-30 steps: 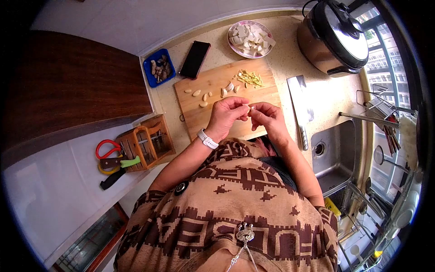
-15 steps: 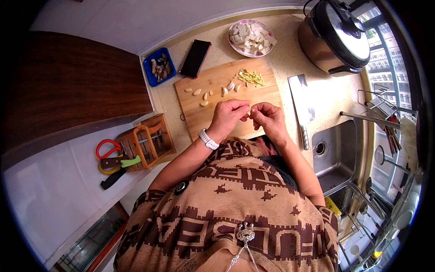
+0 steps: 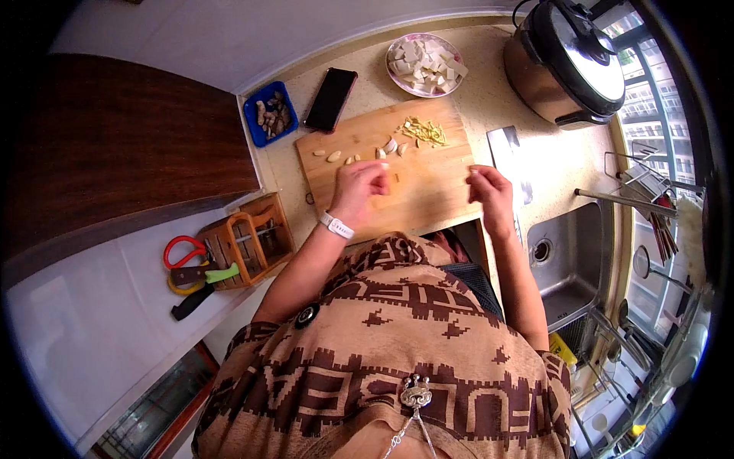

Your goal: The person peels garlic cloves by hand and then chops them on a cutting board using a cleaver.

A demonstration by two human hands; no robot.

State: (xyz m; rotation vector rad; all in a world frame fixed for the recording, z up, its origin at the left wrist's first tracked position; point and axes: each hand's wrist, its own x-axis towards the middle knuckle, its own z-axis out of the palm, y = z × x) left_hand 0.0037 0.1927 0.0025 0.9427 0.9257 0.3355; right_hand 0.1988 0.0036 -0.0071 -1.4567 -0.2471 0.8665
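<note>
My left hand rests low over the wooden cutting board, fingertips at a row of peeled garlic cloves. Its fingers are bent down, and whether a clove is under them is hidden. A white band sits on that wrist. My right hand hovers at the board's right edge, fingers loosely curled, over the middle of a cleaver. What it holds, if anything, cannot be seen. A small heap of yellow shreds lies at the board's far side.
Beyond the board are a plate of white cut pieces, a black phone and a blue tub. A rice cooker stands far right, above the sink. A wooden knife rack and scissors are on the left.
My hands, pinched together on a garlic clove over the board's near edge, have parted. The left went forward to the row of cloves; the right swung right over the cleaver.
</note>
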